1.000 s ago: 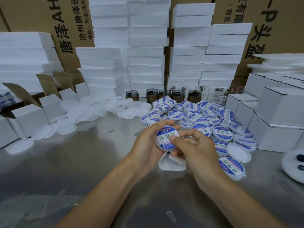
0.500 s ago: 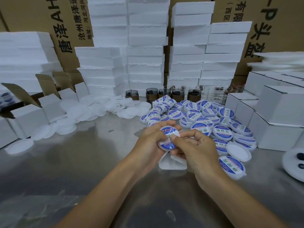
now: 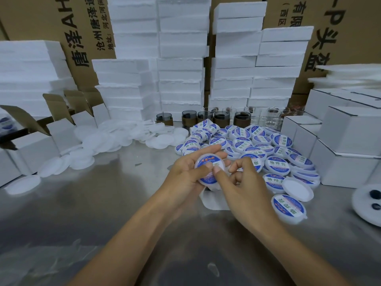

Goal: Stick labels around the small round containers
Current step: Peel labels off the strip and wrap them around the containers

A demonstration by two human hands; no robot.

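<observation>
Cupping the held container (image 3: 208, 164) just above the steel table (image 3: 103, 203), the left hand (image 3: 185, 178) curls its fingers round the far rim and lays its thumb across the blue-and-white face. The right hand (image 3: 247, 188) pinches the near edge, thumb tip pressed on the face and the other fingers bent in; whether a loose label end sits under that thumb I cannot tell. I judge the tub to be light, thin plastic, stiff at the rim but slick and easily dented, so the rim is where to hold it, leaving the side free. A white scrap (image 3: 214, 203) lies directly below the hands. Just to the right sit a labelled tub (image 3: 288, 205) and a plain white lid (image 3: 298, 187). The heap of labelled tubs (image 3: 247, 141) beyond crowds the fingers and could be knocked. Further left lie loose white discs (image 3: 115, 139) and open cartons (image 3: 35, 145), with closed cartons (image 3: 350, 141) to the right. Dark jars (image 3: 221, 118), foam stacks (image 3: 181, 79) and cardboard boxes (image 3: 82, 27) stand behind
</observation>
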